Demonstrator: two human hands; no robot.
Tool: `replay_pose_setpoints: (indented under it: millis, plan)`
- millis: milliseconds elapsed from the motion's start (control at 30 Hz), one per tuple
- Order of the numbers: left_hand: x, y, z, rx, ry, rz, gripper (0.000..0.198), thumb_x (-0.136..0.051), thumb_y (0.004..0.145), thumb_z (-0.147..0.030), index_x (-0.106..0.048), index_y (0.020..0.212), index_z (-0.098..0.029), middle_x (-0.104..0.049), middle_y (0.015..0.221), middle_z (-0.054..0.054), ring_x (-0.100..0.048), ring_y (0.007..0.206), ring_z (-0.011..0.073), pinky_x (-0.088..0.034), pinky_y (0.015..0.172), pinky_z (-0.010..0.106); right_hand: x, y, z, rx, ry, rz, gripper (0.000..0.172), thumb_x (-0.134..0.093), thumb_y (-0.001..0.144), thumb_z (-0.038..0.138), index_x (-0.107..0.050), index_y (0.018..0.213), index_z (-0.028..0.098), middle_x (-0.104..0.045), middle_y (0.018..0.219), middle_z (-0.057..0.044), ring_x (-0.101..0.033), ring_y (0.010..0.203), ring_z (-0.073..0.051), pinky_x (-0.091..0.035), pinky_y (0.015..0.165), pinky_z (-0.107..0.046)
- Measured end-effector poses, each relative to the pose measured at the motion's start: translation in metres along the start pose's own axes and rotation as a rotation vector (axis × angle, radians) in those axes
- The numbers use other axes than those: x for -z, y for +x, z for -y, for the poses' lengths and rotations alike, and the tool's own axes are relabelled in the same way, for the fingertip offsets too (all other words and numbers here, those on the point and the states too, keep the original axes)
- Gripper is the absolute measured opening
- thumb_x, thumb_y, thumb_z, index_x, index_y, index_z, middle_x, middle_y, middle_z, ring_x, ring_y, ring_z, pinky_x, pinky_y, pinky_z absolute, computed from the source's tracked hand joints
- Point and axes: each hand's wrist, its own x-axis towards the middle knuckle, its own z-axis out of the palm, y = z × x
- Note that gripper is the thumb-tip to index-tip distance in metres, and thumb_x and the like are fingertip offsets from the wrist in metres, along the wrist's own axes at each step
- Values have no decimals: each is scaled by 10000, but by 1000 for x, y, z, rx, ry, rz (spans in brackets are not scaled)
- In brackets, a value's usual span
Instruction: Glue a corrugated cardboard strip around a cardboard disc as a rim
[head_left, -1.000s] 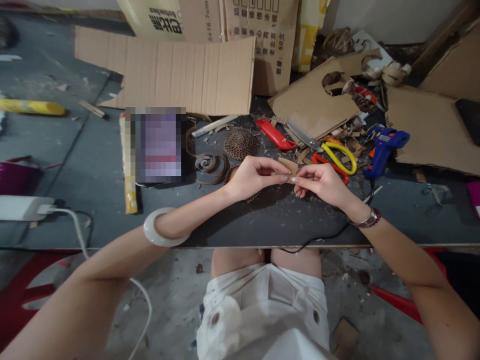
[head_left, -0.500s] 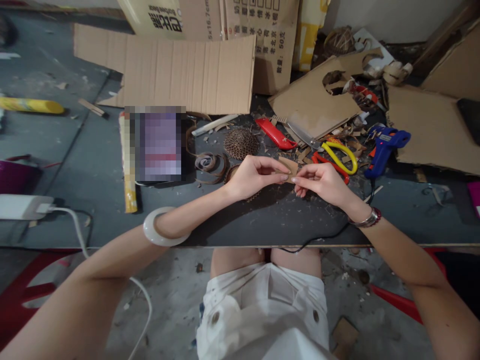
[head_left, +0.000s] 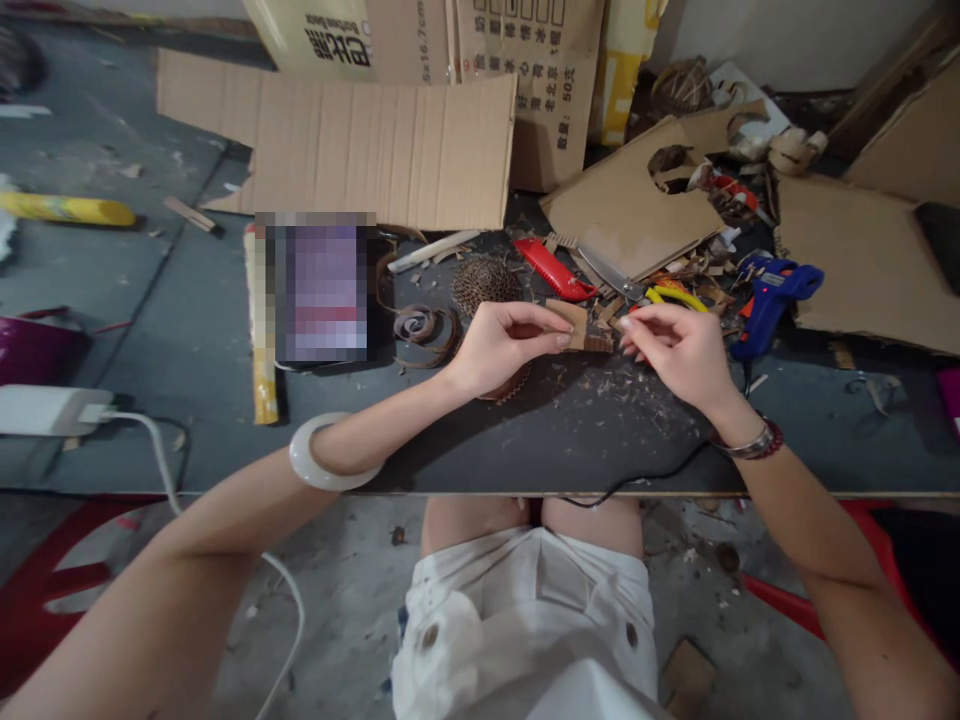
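Note:
My left hand (head_left: 491, 347) pinches a small piece of cardboard (head_left: 576, 317) between thumb and fingers, above the table. A narrow brown strip sticks out from that piece toward the right. My right hand (head_left: 684, 352) is apart from the cardboard, a little to its right, with thumb and fingertips pressed together. Whatever may be between them is too small to make out. Beyond my left hand is a dome of coiled corrugated strip (head_left: 486, 284). Scissors (head_left: 611, 272) lie behind my right hand, which covers part of their handles.
A blue glue gun (head_left: 776, 290) stands at the right, its cable running along the table's front. A red cutter (head_left: 553, 270) lies past the hands. Cardboard sheets (head_left: 390, 140) lie at the back. A blurred-out device (head_left: 326, 290) and a curled strip (head_left: 420, 330) are at the left.
My right hand has let go of the cardboard piece and moved right, over the scissor handles. The brown strip at the piece's right now shows. My left hand keeps its pinch.

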Motion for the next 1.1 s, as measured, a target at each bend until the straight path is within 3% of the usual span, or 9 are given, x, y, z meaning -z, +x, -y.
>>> replay_pose_setpoints:
  millis: [67, 167, 267, 367, 567, 767, 933, 1000, 1100]
  plan:
    - [2, 2, -1, -17, 15, -37, 198, -815, 646, -262, -749, 784, -136, -752, 805, 60, -694, 715, 145, -583, 749, 278, 7, 2, -3, 135, -278, -156, 134, -567, 859, 311, -652, 861, 207, -698, 846, -67, -648, 758, -210, -534, 705, -379]
    - [4, 5, -3, -40, 27, -96, 198, -817, 639, -265, -749, 775, -138, -747, 793, 54, -690, 725, 149, -580, 747, 276, 11, 4, -10, 208, -628, -190, 201, -533, 823, 201, -602, 1010, 174, -653, 1054, -133, -589, 1014, -289, -498, 857, -448]
    - [7, 8, -2, -55, 10, -146, 223, -824, 625, -282, -744, 773, -136, -738, 766, 48, -682, 699, 146, -580, 723, 276, 11, 4, -17, 164, -787, -174, 339, -555, 773, 192, -538, 1106, 127, -584, 1149, -194, -520, 1117, -344, -473, 902, -495]
    - [8, 10, 1, -70, -8, -170, 243, -824, 623, -299, -738, 779, -135, -732, 749, 44, -674, 663, 136, -578, 693, 272, 12, 6, -24, 140, -806, -159, 368, -564, 755, 211, -528, 1110, 119, -592, 1110, -190, -545, 1077, -339, -472, 912, -497]
    - [12, 13, 5, -94, -10, -178, 238, -813, 642, -306, -727, 781, -134, -736, 781, 50, -678, 670, 135, -577, 686, 265, 17, 13, -30, 58, -734, -121, 412, -647, 676, 242, -574, 1063, 121, -642, 999, -155, -620, 948, -300, -518, 844, -449]
    - [18, 17, 3, -95, 1, -227, 246, -812, 647, -300, -701, 790, -133, -730, 819, 53, -694, 764, 154, -574, 756, 278, 16, 11, -27, 145, -667, -340, 454, -705, 657, 314, -554, 1061, 172, -669, 967, -107, -639, 851, -253, -534, 768, -413]
    - [21, 21, 4, -88, -44, -261, 290, -799, 651, -268, -686, 890, -148, -714, 775, 25, -692, 744, 148, -585, 762, 291, 20, 10, -17, 118, -329, -458, 408, -731, 678, 483, -574, 939, 211, -660, 815, -56, -611, 689, -191, -519, 614, -348]
    - [22, 22, 5, -90, -65, -265, 312, -791, 653, -249, -676, 926, -154, -711, 764, 15, -694, 741, 147, -591, 765, 298, 22, 11, -11, 22, -105, -370, 380, -750, 663, 491, -580, 861, 214, -636, 732, -33, -573, 603, -157, -479, 537, -311]
    - [24, 23, 7, -78, -122, -255, 326, -783, 660, -240, -667, 953, -155, -711, 764, 11, -698, 745, 141, -596, 785, 300, 26, 10, -4, -157, 218, -48, 357, -677, 733, 553, -584, 800, 215, -605, 646, -9, -478, 458, -103, -361, 413, -268]
